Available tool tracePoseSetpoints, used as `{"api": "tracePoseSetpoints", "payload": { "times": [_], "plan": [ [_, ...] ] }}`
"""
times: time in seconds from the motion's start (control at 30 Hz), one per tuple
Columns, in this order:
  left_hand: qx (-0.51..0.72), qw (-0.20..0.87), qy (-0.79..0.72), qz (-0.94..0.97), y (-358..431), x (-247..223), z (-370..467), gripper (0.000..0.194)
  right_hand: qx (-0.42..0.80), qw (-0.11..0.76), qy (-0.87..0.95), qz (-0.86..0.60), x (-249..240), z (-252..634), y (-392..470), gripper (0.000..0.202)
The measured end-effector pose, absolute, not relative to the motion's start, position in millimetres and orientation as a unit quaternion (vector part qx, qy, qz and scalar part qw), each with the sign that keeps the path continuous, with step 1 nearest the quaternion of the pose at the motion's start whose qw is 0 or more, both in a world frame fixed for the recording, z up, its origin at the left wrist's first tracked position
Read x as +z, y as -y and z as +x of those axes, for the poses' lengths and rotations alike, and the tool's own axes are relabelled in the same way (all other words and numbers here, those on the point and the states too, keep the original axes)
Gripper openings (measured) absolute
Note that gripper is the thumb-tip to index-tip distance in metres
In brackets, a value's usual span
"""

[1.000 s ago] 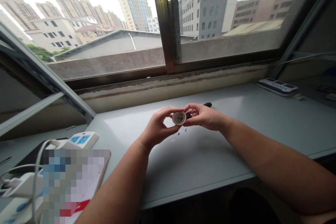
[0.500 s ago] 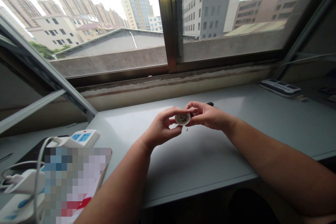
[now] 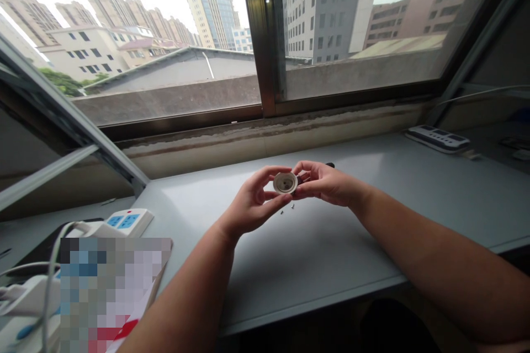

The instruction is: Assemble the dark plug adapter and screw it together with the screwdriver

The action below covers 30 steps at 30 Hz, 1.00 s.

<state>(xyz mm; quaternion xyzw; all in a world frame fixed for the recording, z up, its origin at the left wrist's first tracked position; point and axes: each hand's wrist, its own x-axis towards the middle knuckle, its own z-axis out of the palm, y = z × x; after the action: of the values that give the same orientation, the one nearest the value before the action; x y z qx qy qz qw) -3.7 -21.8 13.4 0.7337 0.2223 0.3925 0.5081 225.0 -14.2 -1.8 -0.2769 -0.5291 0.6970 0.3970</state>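
Note:
A small round white piece, which looks like a lamp holder (image 3: 284, 183), is up above the desk with its hollow side turned towards me. My left hand (image 3: 259, 198) grips its left side between the thumb below and a finger above. At its right edge, the closed fingers of my right hand (image 3: 321, 183) are around a small dark part (image 3: 300, 180), mostly hidden. The black end of a tool-like thing (image 3: 330, 165) shows behind that hand; whether it is held or lying down, I cannot tell. Two tiny screws (image 3: 282, 212) lie on the desk below.
The grey desk (image 3: 314, 265) runs along under a window (image 3: 265, 88). On the left stand white power strips (image 3: 134, 222) with cables and a pixelated packet (image 3: 124, 281). Another power strip (image 3: 436, 139) sits at the back right. A metal frame bar (image 3: 107, 149) slants at the left.
The white piece has tilted so more of its hollow faces me, and my left thumb has moved up onto its lower rim. A second screw now shows on the desk.

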Motion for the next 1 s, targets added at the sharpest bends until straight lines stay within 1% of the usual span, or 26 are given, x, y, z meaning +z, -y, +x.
{"api": "tracePoseSetpoints", "payload": {
  "times": [0.17,0.4,0.47,0.53,0.63,0.7,0.77,0.83,0.93,1.0],
  "plan": [
    [0.390,0.537,-0.226,0.713,21.8,12.5,-2.1,0.048,0.685,0.415,0.533,-0.273,-3.3,223.2,14.1,0.041],
    [0.425,0.499,-0.245,0.714,20.8,8.2,1.7,0.046,0.669,0.429,0.532,-0.290,-6.6,220.5,12.4,0.043],
    [0.436,0.513,-0.254,0.694,19.8,8.2,2.9,0.046,0.671,0.434,0.524,-0.294,-5.0,218.6,14.0,0.047],
    [0.467,0.550,-0.267,0.639,18.4,9.8,4.2,0.044,0.666,0.445,0.523,-0.291,-3.5,216.5,16.5,0.054],
    [0.527,0.611,-0.293,0.513,17.4,14.6,6.3,0.040,0.593,0.481,0.567,-0.310,-3.3,212.1,21.3,0.066],
    [0.547,0.640,-0.305,0.445,17.9,17.7,8.1,0.039,0.503,0.501,0.618,-0.337,-4.3,206.7,25.5,0.076],
    [0.554,0.656,-0.308,0.410,19.2,19.0,10.7,0.040,0.417,0.509,0.666,-0.352,-4.9,199.0,30.4,0.080],
    [0.555,0.661,-0.305,0.403,20.9,18.4,13.9,0.042,0.349,0.514,0.700,-0.351,-4.7,190.4,34.8,0.073],
    [0.551,0.655,-0.304,0.419,23.0,15.8,18.4,0.045,0.276,0.518,0.723,-0.364,-4.0,181.0,38.4,0.047],
    [0.549,0.652,-0.306,0.424,23.6,14.3,20.1,0.047,0.253,0.517,0.725,-0.377,-4.3,179.0,38.2,0.037]
  ]
}}
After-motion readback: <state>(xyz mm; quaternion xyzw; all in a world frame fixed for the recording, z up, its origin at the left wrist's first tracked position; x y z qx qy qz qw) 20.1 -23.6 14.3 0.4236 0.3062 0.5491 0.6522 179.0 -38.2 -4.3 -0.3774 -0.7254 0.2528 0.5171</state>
